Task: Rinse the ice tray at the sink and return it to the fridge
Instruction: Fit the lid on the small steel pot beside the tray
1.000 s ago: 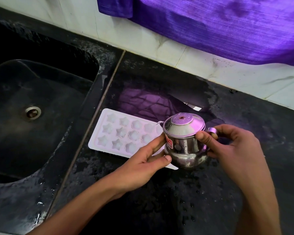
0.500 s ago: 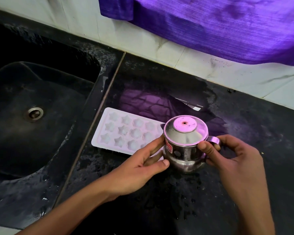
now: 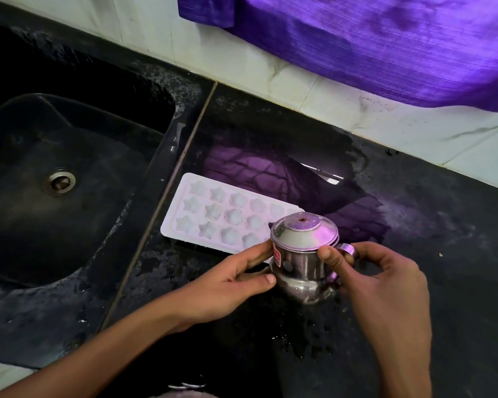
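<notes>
- The lidded steel pot (image 3: pixel 304 255) has sunk toward 6 o'clock, now covering less of the tray.
- White plastic ice tray (image 3: pixel 213 214), star and flower cells, lies flat on the wet black counter (image 3: pixel 414 225).
- Left hand (image 3: pixel 227 285) and right hand (image 3: pixel 385 282): fingers hold the pot.

A lidded steel pot (image 3: pixel 304 259) with a side handle is seen upright on a wet black countertop (image 3: pixel 414 254); purple cloth (image 3: pixel 371 44) is hung against the white tiled wall (image 3: pixel 270 70) behind

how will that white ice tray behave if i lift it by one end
The white ice tray looks like thin moulded plastic, so probably light and slightly bendy. The black counter is wet, so it may be slippery. Its star cavities look filled, so tilting could spill.
</notes>
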Demonstrator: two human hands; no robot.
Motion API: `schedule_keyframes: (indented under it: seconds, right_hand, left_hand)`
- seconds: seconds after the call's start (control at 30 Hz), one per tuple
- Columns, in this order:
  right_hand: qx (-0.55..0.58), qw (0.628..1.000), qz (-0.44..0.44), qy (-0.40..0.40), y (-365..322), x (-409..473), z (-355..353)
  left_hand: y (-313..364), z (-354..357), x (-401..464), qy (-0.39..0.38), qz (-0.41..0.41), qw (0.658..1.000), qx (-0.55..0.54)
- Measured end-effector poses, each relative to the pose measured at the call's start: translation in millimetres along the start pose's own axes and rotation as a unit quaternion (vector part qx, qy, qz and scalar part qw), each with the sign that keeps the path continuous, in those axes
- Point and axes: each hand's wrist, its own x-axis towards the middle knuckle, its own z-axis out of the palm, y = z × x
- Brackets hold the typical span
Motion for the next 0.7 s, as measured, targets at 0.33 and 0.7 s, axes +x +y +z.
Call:
schedule_keyframes:
  seconds: [0.33,0.7]
  right_hand:
    - [-0.025,1.000,-0.010,0.014,-11,7,2]
    - [-0.053,0.999,-0.010,0.006,-21,5,-2]
  left_hand:
    - [9,-3,5,0.016,0.010,1.000,-0.017]
    - [-1,0,5,-0.009,0.021,0.999,-0.035]
